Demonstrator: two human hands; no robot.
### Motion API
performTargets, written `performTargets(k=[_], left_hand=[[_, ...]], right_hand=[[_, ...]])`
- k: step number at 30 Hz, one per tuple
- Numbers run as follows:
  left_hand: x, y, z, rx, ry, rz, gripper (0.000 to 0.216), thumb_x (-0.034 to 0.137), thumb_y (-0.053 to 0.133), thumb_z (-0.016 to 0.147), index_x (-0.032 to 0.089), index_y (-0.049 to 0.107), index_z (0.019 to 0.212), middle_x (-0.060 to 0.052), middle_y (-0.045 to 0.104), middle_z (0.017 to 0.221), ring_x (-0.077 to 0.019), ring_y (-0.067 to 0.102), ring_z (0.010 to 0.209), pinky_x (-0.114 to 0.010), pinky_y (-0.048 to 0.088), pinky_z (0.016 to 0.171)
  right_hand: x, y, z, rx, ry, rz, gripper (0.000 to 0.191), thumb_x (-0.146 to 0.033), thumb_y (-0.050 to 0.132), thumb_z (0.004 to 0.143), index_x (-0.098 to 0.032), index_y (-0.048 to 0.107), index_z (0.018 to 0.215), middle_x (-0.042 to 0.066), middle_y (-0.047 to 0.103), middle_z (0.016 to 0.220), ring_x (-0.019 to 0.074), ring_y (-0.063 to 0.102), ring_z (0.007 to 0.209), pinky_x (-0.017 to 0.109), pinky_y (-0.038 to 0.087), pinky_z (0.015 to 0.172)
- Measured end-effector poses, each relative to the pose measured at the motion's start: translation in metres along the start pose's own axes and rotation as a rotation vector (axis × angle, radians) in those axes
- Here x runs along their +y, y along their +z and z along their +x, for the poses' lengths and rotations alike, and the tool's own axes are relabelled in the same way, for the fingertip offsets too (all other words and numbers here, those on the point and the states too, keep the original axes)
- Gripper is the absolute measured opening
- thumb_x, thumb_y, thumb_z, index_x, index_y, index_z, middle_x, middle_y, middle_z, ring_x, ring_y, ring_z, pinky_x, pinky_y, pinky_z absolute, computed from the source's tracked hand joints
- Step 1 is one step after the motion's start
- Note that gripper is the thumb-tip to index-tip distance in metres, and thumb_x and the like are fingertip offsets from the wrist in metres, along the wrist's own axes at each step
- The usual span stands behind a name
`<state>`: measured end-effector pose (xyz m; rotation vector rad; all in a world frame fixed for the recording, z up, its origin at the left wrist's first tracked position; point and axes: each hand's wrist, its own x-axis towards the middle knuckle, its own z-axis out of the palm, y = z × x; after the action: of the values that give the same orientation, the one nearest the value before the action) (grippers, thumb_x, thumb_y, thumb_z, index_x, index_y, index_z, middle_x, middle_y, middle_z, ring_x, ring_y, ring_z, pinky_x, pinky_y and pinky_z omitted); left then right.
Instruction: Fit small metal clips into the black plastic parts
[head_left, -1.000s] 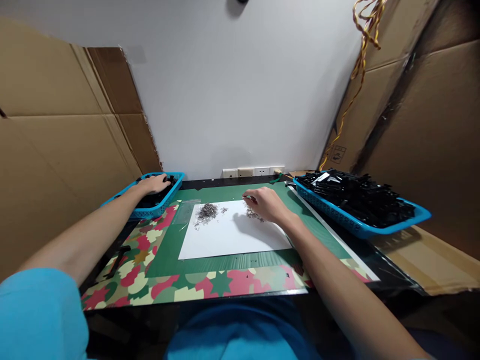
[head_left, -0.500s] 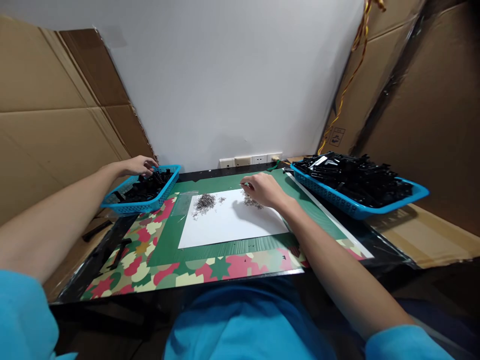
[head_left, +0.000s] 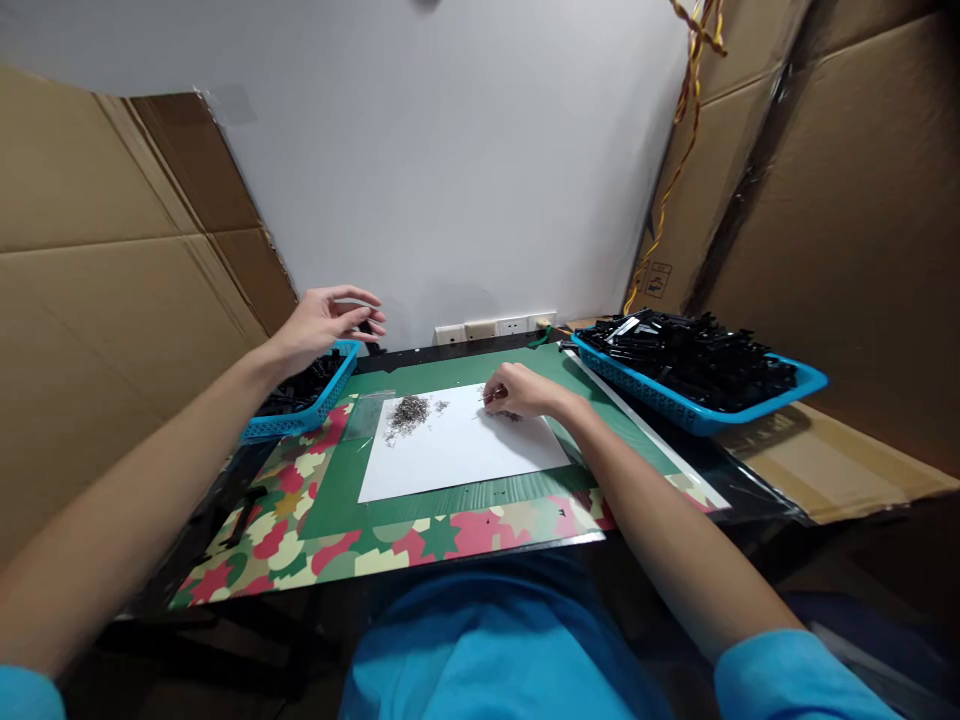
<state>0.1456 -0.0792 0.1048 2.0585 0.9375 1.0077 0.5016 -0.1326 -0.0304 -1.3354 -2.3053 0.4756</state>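
My left hand (head_left: 334,322) is raised above the left blue basket (head_left: 322,405), which holds black plastic pieces (head_left: 311,385). A dark piece (head_left: 366,327) shows between its fingers, apparently a black plastic piece, mostly hidden by them. My right hand (head_left: 519,390) is low over the white sheet (head_left: 442,460), fingertips pinched together at the right pile of tiny metal parts (head_left: 512,416). Whatever lies between those fingertips is too small to make out. A larger pile of tiny metal parts (head_left: 409,413) lies on the sheet's left side.
Another blue basket (head_left: 697,415), heaped with black plastic pieces (head_left: 675,355), stands at the right. One loose black piece (head_left: 244,515) lies on the patterned mat (head_left: 330,545) at front left. Wall sockets (head_left: 480,330) line the back; cardboard panels (head_left: 112,180) flank the table.
My left hand has come up out of the left basket and moved right, with a dark piece at its fingers. My right hand has lowered onto the right pile, fingertips pinched.
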Motion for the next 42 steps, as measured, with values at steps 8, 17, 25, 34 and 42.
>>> performTargets(k=[8, 17, 25, 34, 42], left_hand=[[-0.009, 0.114, -0.041, -0.123, -0.031, -0.547, 0.040, 0.040, 0.083, 0.093, 0.019, 0.071, 0.126, -0.013, 0.076, 0.120, -0.0244, 0.077, 0.103, -0.032, 0.065, 0.077], [-0.061, 0.148, -0.070, -0.260, -0.199, -0.739, 0.052, 0.023, 0.086, 0.089, 0.019, 0.071, 0.139, -0.020, 0.071, 0.142, -0.0290, 0.071, 0.131, -0.041, 0.060, 0.110], [-0.065, 0.152, -0.070, -0.191, -0.197, -0.453, 0.036, 0.048, 0.088, 0.086, 0.020, 0.083, 0.108, -0.017, 0.081, 0.115, -0.0309, 0.080, 0.104, -0.037, 0.068, 0.077], [-0.080, 0.156, -0.069, -0.073, -0.042, -0.316, 0.039, 0.058, 0.067, 0.101, 0.020, 0.075, 0.108, -0.010, 0.076, 0.094, -0.0138, 0.063, 0.063, -0.025, 0.047, 0.051], [-0.084, 0.163, -0.066, -0.063, -0.138, -0.569, 0.044, 0.062, 0.064, 0.101, 0.021, 0.068, 0.118, -0.012, 0.074, 0.103, -0.0134, 0.065, 0.060, -0.025, 0.048, 0.046]], right_hand=[[0.001, 0.004, 0.003, -0.045, 0.013, -0.011, 0.004, -0.020, 0.079, 0.081, -0.018, 0.081, 0.083, 0.004, 0.077, 0.076, 0.0165, 0.065, 0.069, 0.027, 0.043, 0.064], [-0.002, 0.001, 0.003, -0.127, 0.025, -0.051, 0.006, -0.019, 0.072, 0.086, -0.016, 0.077, 0.087, 0.005, 0.077, 0.082, 0.0151, 0.062, 0.070, 0.025, 0.041, 0.065], [-0.006, -0.001, 0.001, -0.154, 0.025, -0.058, 0.008, -0.021, 0.072, 0.089, -0.015, 0.077, 0.089, 0.004, 0.077, 0.084, 0.0148, 0.062, 0.073, 0.025, 0.041, 0.068], [-0.012, -0.006, 0.003, 0.003, -0.045, 0.083, 0.020, -0.035, 0.064, 0.098, -0.015, 0.068, 0.095, 0.004, 0.070, 0.086, 0.0148, 0.057, 0.075, 0.026, 0.040, 0.069], [-0.015, 0.002, 0.006, 0.022, -0.036, 0.504, 0.030, -0.042, 0.078, 0.090, -0.016, 0.070, 0.102, 0.008, 0.074, 0.091, 0.0165, 0.066, 0.081, 0.029, 0.049, 0.071]])
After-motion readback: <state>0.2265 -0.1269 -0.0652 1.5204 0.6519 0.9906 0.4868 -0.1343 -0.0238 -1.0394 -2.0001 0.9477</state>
